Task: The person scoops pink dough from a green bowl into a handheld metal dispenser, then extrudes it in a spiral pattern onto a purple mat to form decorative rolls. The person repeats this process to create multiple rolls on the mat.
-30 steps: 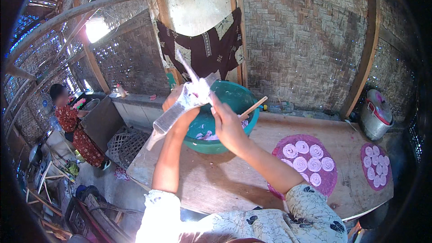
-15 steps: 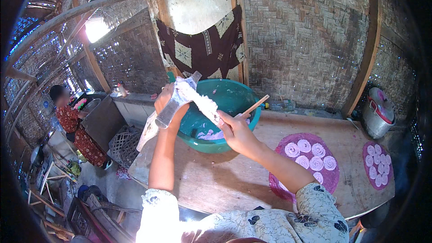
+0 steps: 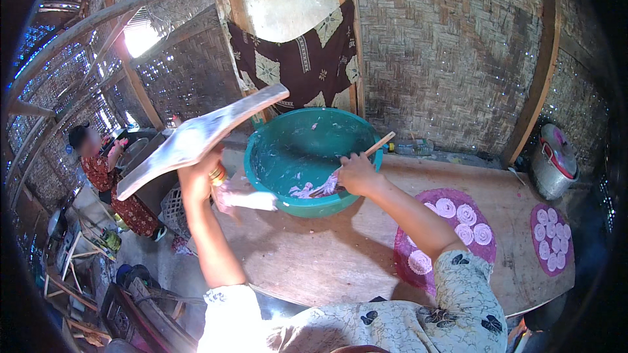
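My left hand (image 3: 201, 173) is closed around a wooden press tool (image 3: 196, 136), lifted and tilted left of the basin. Its long crosspiece runs up to the right, and a pale, dough-smeared part sticks out below my hand, blurred. Over the right rim of the green basin (image 3: 313, 209), my right hand (image 3: 358, 173) is closed round a wooden stick (image 3: 382, 143), whose top end shows behind the hand. In front of those fingers lies pink dough (image 3: 302, 191) at the basin's bottom. More dough smears the basin's inner wall.
A wooden table (image 3: 307, 255) bears the basin and two pink round mats, the nearer mat (image 3: 451, 197) and the farther mat (image 3: 539, 212), with several dough swirls. A lidded metal pot (image 3: 553, 170) stands far right. At left, another person (image 3: 104, 170) stands by a counter.
The press tool has turned and moved left with my left hand. My right hand has left the tool's dough-covered part, dropping into the basin and taking hold of the stick.
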